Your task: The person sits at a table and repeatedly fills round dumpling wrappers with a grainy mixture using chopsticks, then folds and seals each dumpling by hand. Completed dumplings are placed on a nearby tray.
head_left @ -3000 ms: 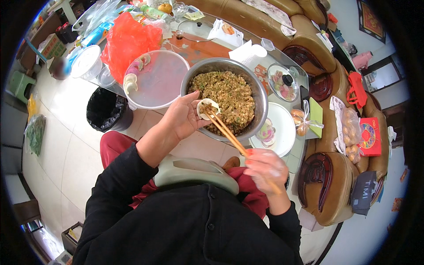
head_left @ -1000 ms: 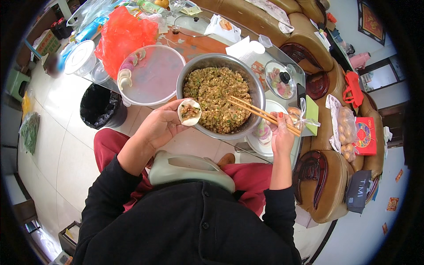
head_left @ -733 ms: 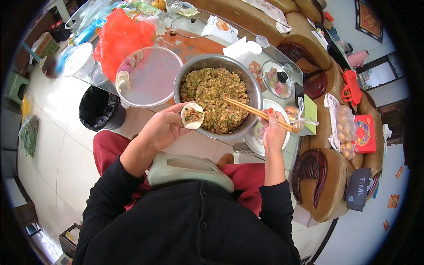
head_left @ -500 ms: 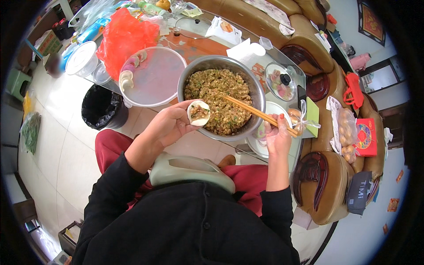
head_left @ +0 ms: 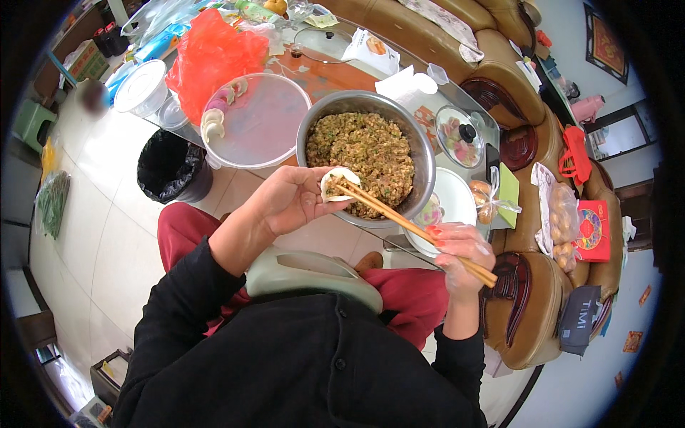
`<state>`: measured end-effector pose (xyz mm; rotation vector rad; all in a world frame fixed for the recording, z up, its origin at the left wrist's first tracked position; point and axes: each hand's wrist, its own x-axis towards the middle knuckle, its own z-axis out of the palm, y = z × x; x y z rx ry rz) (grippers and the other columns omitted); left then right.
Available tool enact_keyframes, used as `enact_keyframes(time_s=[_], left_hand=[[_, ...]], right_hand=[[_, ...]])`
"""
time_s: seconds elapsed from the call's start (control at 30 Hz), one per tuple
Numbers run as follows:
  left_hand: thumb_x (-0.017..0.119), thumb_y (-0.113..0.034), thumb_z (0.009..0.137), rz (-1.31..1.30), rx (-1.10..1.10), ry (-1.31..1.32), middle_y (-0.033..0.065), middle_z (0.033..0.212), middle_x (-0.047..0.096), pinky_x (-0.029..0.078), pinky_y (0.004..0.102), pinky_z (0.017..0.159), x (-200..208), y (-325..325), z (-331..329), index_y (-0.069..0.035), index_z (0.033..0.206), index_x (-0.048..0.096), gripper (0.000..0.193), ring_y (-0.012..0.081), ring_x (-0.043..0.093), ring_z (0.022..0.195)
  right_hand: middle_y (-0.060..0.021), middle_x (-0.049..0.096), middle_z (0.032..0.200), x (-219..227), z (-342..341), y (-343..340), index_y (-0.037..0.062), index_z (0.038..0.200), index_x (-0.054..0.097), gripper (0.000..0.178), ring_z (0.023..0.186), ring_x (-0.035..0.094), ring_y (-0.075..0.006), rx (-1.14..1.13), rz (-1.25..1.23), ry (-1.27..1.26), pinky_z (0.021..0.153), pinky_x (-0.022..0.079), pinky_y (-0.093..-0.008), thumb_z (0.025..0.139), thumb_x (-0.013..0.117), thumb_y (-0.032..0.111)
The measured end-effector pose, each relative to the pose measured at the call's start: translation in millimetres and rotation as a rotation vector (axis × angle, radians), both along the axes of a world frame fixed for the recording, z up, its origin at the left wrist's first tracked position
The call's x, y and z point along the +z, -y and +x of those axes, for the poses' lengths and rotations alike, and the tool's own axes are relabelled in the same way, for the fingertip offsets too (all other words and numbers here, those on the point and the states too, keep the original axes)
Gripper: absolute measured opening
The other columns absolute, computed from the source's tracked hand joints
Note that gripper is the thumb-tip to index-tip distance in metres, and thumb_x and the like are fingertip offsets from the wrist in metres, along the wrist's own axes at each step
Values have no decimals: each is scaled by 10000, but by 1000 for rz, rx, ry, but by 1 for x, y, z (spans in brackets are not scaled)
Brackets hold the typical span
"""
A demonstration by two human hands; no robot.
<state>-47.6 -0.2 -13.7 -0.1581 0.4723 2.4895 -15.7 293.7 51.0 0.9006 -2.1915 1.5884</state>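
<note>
My left hand holds a round white dumpling wrapper by its edge, close to the near left rim of the steel bowl. Some filling lies in the wrapper. In my right hand is a pair of wooden chopsticks, their tips touching the filling on the wrapper. The large steel bowl is full of chopped, greenish-brown filling. Left of it, a round translucent tray carries several finished dumplings along its left edge, some white, some purplish.
A white plate with wrappers sits right of the bowl. Behind it are a glass lid and a bag of eggs or buns. A red plastic bag and white tub stand left. A black-lined bin is below the table edge.
The chopsticks have moved from the filling in the bowl leftward and nearer, onto the wrapper. My right hand has come nearer and turned. My left hand still holds the wrapper.
</note>
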Motion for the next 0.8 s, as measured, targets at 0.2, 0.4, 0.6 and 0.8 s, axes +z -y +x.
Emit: enact_keyframes(time_s=[0.2,0.4,0.6,0.8], left_hand=[[379,-64,879,25,-25,-68,245,1287,480,444,419,1005,-1,-4,1,110,1326,344,480,364,515,1168],[388,-78,869,-49,-23,-74,234,1296,480,445,400,1005,10,-8,4,106,1321,365,488,383,500,1183],[406,-33,831,88,-61,-97,234,1310,464,459,358,995,18,-2,1,107,1325,360,516,412,489,1188],[463,153,761,-48,-37,-204,195,1267,506,490,303,947,11,-7,1,76,1316,407,563,329,533,1169]], right_hand=[[-116,606,937,-8,-10,-4,9,865,589,183,891,613,-258,47,-568,398,740,529,-370,907,601,187],[-102,622,904,-27,-20,-13,19,896,588,196,861,618,-207,-76,-769,729,703,510,-301,926,579,213],[-109,639,868,-40,-29,-14,13,891,595,214,815,621,-204,-157,-926,825,721,539,-311,929,566,221],[-123,633,877,-49,-24,-17,12,883,588,221,818,619,-207,-140,-905,880,720,540,-318,936,554,224]])
